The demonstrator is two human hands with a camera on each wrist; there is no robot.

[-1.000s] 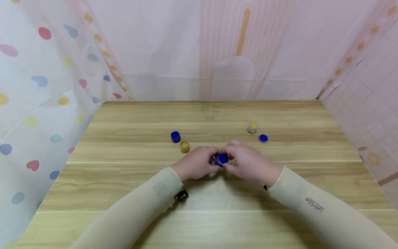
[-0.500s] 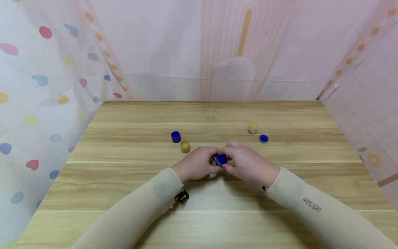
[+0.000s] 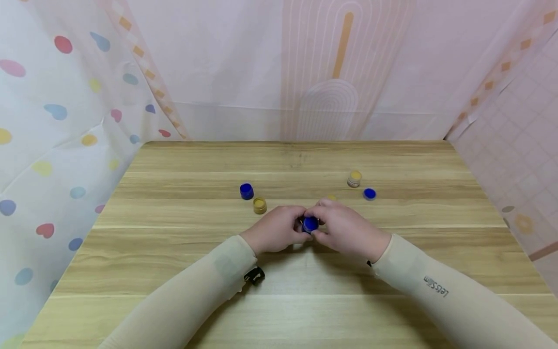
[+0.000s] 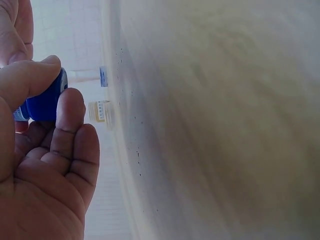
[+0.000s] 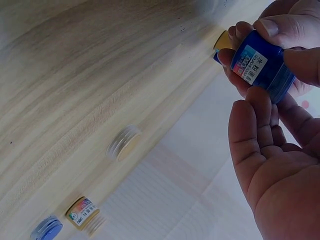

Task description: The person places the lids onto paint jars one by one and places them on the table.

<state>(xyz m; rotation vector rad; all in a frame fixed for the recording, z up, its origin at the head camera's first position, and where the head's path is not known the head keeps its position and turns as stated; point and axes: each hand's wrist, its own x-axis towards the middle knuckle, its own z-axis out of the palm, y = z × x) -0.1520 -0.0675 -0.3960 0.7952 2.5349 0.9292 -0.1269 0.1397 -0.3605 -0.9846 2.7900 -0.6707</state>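
Over the middle of the table, my left hand grips a small blue paint jar by its body, thumb on the near side. My right hand pinches the same jar at its lid end, and its palm side shows in the right wrist view. The printed label faces that camera, with a ribbed lid end at the right fingers. In the left wrist view the left thumb and fingers curl round the jar. Just beyond the right hand a yellow lid peeks out, mostly hidden.
A blue jar and a yellow jar stand left of the hands. Farther right are another yellow jar and a flat blue lid. Patterned cloth hangs behind the wooden table.
The blue top of the held jar turns slightly and looks more level than a second ago. My right hand has shifted a little left, exposing the yellow lid's edge behind it.
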